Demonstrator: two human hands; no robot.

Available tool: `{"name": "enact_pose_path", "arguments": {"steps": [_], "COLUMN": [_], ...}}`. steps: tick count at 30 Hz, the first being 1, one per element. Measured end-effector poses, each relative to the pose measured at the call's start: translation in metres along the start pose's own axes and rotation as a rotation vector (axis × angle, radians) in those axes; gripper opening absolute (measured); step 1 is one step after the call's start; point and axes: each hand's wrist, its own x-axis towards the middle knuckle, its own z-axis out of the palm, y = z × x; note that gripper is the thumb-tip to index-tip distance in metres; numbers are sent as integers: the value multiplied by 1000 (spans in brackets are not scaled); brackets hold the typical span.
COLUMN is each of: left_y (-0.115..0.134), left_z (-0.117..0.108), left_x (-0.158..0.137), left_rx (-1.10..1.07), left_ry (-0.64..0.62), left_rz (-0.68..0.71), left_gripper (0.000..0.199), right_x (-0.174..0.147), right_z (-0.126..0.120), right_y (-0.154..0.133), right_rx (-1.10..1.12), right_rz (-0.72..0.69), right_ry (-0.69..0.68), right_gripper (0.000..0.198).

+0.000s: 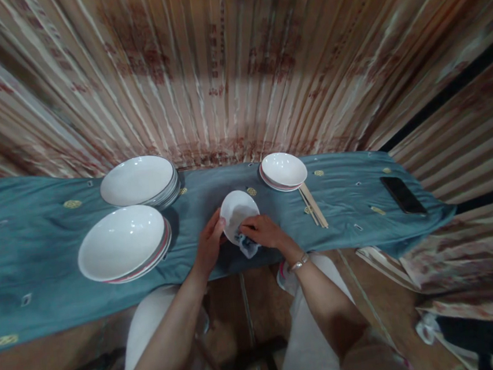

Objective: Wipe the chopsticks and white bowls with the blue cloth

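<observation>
A small white bowl is tilted up in front of me, its inside facing me. My left hand grips its left rim, thumb on the edge and the other fingers partly hidden behind. Inside the lower right of the bowl, my right hand presses a crumpled blue-and-white cloth, which hangs a little over the near rim. The right fingers are bunched together on the cloth. A bracelet sits on the right wrist.
Left on the blue tablecloth are stacked large white bowls and stacked plates. Right of centre stand smaller bowls, with chopsticks beside them. A dark phone lies near the right end. A pleated curtain hangs behind.
</observation>
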Motion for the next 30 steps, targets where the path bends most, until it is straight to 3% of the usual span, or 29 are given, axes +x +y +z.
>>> {"name": "enact_pose_path", "arguments": {"steps": [9, 15, 20, 30], "left_y": [-2, -5, -7, 1], "left_z": [0, -3, -4, 3], "left_x": [2, 3, 5, -1], "left_rx": [-23, -53, -43, 11], "left_ry": [24, -12, 9, 4], "left_rz": [-18, -31, -28, 12], "left_gripper": [61, 62, 63, 65], "right_x": [3, 5, 6, 6], "right_z": [16, 26, 26, 18], "right_y": [6, -4, -10, -16], "right_rx": [629, 832, 789, 429], "right_rz": [-154, -145, -211, -236], "right_ry": [4, 129, 194, 392], "right_gripper": [28, 31, 34, 52]}}
